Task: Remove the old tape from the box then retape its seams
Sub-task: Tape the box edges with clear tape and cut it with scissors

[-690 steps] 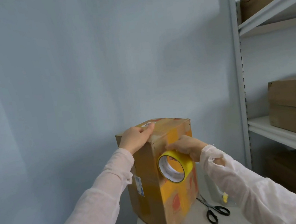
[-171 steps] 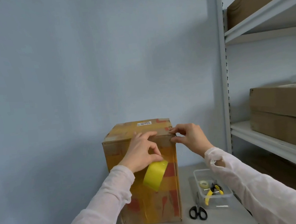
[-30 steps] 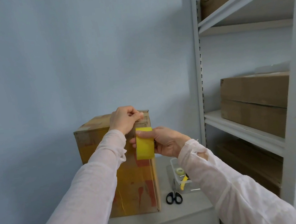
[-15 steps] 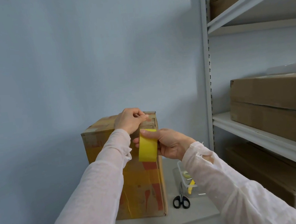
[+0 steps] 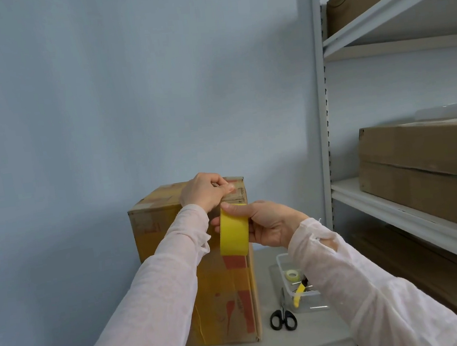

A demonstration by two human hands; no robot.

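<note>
A: What lies nearest on the table?

B: Black-handled scissors just right of the box, at its foot. Beside them is a clear tray with a small roll and a yellow-handled tool inside. Neither is touched.

A: And the hands?

B: The right hand grips the yellow tape roll, with the thumb across its top and the fingers wrapped round the back. The roll stands on edge against the front face of the box, close to the right vertical corner and just under the top edge.

A: The left?

B: The left hand sits above it with its fingers curled and the thumb tip pressed to the forefinger at the top front edge of the box. I cannot tell whether a tape end lies under that pinch.

A: The box itself?

B: It stands upright on the table, patched with yellowish and red marks. Behind it is a plain wall, and to the right a shelf unit carrying more cartons.

A: So how should this strip be laid well?

B: I judge it is meant to run down that corner seam. Anchor the end firmly on top, then draw the roll straight down under tension, parallel to the edge. Follow with the left thumb to press out bubbles, and cut only at the bottom, since the scissors are within reach.
</note>
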